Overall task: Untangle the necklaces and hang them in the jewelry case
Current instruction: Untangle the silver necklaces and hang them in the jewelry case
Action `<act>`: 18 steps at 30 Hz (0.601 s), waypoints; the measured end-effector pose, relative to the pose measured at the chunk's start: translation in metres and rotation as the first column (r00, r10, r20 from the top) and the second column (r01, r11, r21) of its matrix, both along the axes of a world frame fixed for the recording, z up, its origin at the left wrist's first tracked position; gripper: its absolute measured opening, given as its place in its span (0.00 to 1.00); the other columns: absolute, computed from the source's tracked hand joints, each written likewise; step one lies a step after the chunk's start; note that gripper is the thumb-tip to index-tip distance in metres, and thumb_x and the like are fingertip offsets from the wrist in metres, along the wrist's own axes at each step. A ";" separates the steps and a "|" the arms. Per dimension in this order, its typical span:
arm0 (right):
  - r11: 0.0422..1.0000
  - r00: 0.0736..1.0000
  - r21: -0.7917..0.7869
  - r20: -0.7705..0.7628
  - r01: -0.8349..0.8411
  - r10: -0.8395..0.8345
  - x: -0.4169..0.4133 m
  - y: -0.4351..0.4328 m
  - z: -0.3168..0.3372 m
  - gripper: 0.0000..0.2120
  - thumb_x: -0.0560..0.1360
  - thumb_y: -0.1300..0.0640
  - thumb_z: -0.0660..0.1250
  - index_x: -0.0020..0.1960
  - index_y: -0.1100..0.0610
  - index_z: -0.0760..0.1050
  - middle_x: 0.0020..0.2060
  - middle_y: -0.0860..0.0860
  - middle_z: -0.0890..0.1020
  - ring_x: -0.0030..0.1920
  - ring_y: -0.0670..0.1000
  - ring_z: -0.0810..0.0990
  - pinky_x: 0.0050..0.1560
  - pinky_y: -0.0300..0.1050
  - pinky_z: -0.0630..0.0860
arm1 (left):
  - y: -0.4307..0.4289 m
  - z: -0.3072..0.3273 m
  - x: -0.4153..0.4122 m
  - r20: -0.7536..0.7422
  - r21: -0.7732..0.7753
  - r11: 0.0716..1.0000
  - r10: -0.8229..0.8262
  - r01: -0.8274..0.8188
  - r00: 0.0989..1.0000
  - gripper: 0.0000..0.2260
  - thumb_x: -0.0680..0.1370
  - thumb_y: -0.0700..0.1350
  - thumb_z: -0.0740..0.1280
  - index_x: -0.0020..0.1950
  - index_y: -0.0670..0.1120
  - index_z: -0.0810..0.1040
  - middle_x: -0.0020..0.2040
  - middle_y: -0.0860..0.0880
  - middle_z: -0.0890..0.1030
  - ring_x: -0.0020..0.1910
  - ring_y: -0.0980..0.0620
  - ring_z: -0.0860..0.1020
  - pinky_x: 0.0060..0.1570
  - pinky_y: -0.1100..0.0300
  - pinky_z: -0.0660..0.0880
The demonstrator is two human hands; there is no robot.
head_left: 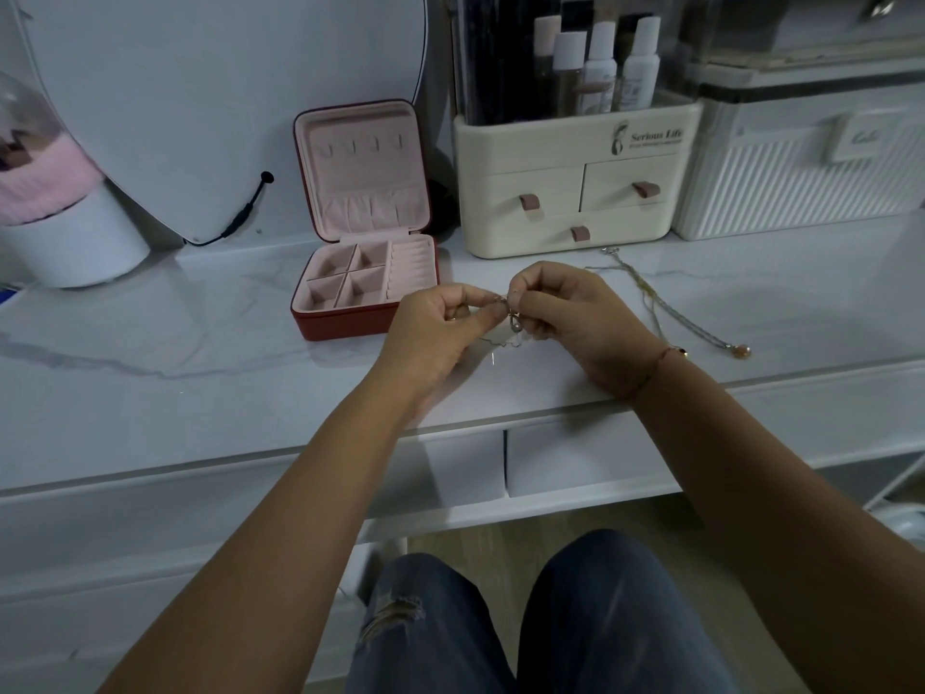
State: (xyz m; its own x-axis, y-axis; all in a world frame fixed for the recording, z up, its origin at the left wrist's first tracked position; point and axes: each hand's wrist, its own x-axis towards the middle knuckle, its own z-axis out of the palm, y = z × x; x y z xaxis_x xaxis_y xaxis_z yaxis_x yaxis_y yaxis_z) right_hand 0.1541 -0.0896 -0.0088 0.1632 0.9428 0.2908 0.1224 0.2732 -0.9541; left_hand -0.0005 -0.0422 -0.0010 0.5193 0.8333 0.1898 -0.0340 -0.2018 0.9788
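Observation:
A thin necklace [506,338] with a small pendant hangs between my two hands just above the marble tabletop. My left hand [434,329] pinches its chain from the left, and my right hand [565,313] pinches it from the right, fingertips nearly touching. Two more chains [665,305] lie stretched on the table to the right of my right hand, ending in a round pendant. The red jewelry case [350,325] stands open to the left of my hands, with a pink lining, several hooks in its raised lid and no necklace on them.
A cream drawer organiser [570,192] with bottles stands behind my hands. A white ribbed box [801,182] is at the back right. A round mirror [225,92] and a white pot [75,247] stand at the back left. The table's front edge [250,468] runs below my wrists.

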 end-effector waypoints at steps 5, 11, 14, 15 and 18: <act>0.998 0.999 -0.038 -0.002 0.041 -0.041 -0.001 0.002 -0.002 0.08 0.75 0.67 0.63 0.39 0.57 0.75 0.26 0.50 0.73 0.28 0.46 0.69 0.33 0.40 0.64 | 0.008 -0.003 -0.004 0.014 -0.022 0.999 0.046 -0.045 0.999 0.04 0.76 0.42 0.69 0.44 0.46 0.83 0.34 0.47 0.73 0.30 0.55 0.65 0.30 0.63 0.63; 0.999 1.000 -0.035 -0.007 0.029 -0.030 0.000 0.003 -0.003 0.07 0.73 0.65 0.64 0.38 0.57 0.75 0.27 0.51 0.74 0.29 0.46 0.69 0.33 0.39 0.65 | 0.007 0.003 -0.002 0.137 -0.204 0.977 0.089 -0.060 0.987 0.10 0.76 0.38 0.66 0.35 0.46 0.80 0.26 0.52 0.67 0.25 0.57 0.63 0.28 0.64 0.61; 0.999 0.999 -0.023 -0.038 0.036 -0.037 0.001 0.004 -0.004 0.08 0.74 0.67 0.63 0.38 0.57 0.75 0.29 0.53 0.73 0.30 0.47 0.69 0.34 0.39 0.64 | 0.009 0.005 -0.002 0.201 -0.301 0.954 0.067 -0.004 0.977 0.09 0.77 0.39 0.63 0.36 0.47 0.74 0.28 0.53 0.66 0.26 0.57 0.62 0.27 0.65 0.59; 0.999 0.998 -0.023 -0.050 0.047 -0.048 0.002 0.005 -0.005 0.08 0.74 0.67 0.63 0.38 0.57 0.75 0.29 0.53 0.74 0.30 0.47 0.69 0.33 0.39 0.64 | 0.010 0.005 -0.003 0.228 -0.336 0.942 0.056 0.024 0.972 0.09 0.77 0.40 0.62 0.37 0.47 0.72 0.29 0.53 0.66 0.26 0.57 0.61 0.26 0.65 0.59; 0.995 0.989 -0.026 -0.107 0.100 -0.103 0.004 0.007 -0.005 0.08 0.73 0.66 0.64 0.37 0.56 0.75 0.31 0.55 0.75 0.30 0.47 0.70 0.33 0.39 0.64 | 0.014 0.005 -0.006 0.327 -0.379 0.916 -0.003 0.133 0.945 0.06 0.75 0.40 0.58 0.38 0.47 0.69 0.34 0.50 0.70 0.25 0.57 0.61 0.23 0.66 0.60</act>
